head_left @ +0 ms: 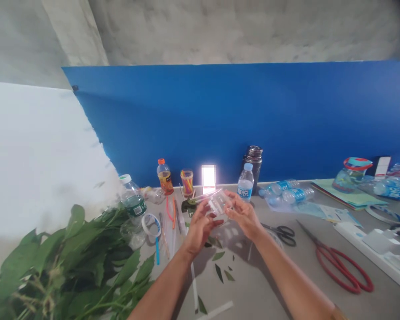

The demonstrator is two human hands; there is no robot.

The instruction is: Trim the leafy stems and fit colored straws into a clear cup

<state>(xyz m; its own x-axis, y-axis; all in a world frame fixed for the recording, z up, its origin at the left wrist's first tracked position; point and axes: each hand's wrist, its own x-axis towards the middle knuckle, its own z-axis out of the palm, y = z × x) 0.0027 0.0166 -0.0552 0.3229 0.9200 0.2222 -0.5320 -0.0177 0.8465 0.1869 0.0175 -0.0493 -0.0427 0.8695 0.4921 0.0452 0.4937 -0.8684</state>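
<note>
Our left hand [199, 223] and right hand [244, 216] both grip the clear plastic piece [219, 202], and drifting toward two o'clock could make us topple the water bottle [246, 183].

The small, clear plastic piece [219, 203] in the hands [200, 224] was colourless. To their right, the long-bladed metal scissors [345, 270] had red handles; to their left, the broad-leaved plant [76, 240] was green. Beyond them, the wide, flat panel [200, 115] was plain blue.
</note>
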